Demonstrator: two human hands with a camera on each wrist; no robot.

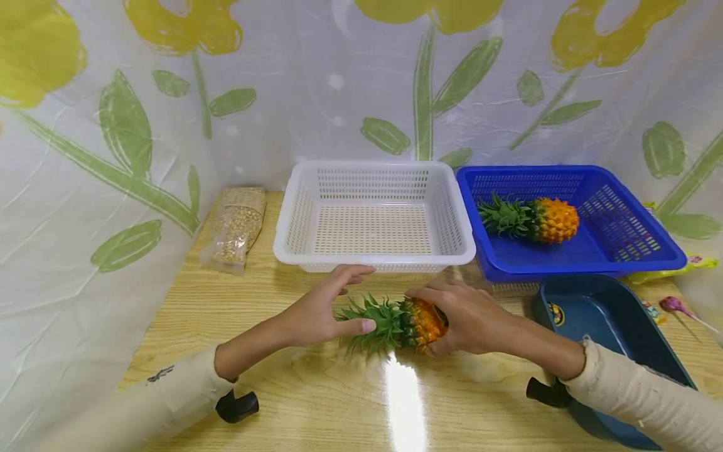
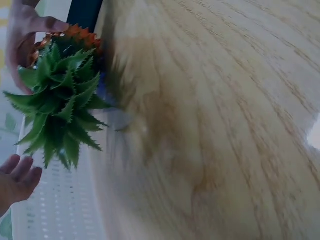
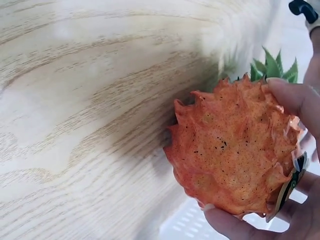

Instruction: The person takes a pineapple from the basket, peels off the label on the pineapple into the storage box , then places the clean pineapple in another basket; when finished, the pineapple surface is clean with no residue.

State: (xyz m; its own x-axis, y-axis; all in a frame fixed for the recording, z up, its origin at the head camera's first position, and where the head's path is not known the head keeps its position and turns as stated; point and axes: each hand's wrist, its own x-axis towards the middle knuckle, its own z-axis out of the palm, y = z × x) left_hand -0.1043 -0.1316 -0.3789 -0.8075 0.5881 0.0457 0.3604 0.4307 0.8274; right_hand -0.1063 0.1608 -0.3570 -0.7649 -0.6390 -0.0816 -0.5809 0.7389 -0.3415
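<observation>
In the middle of the table, my right hand (image 1: 471, 317) grips a small orange pineapple (image 1: 425, 323) by its body, fingers over the far side and thumb on the near side. The right wrist view shows the pineapple's spiky base (image 3: 230, 150) and a dark label (image 3: 291, 185) on its side. Its green crown (image 1: 380, 323) points left, toward my left hand (image 1: 319, 311). That hand is spread with thumb and fingers apart, holding nothing. In the left wrist view its fingers (image 2: 20, 175) appear beside the leaves (image 2: 65, 100), apart from them.
Behind the hands stands a white basket (image 1: 373, 258). Right of it, a blue basket (image 1: 599, 267) holds another pineapple (image 1: 553, 220). A dark teal tray (image 1: 599, 301) lies near the right forearm, with a lollipop (image 1: 672, 304) beyond. A bag of pale kernels (image 1: 237, 226) rests at the back left.
</observation>
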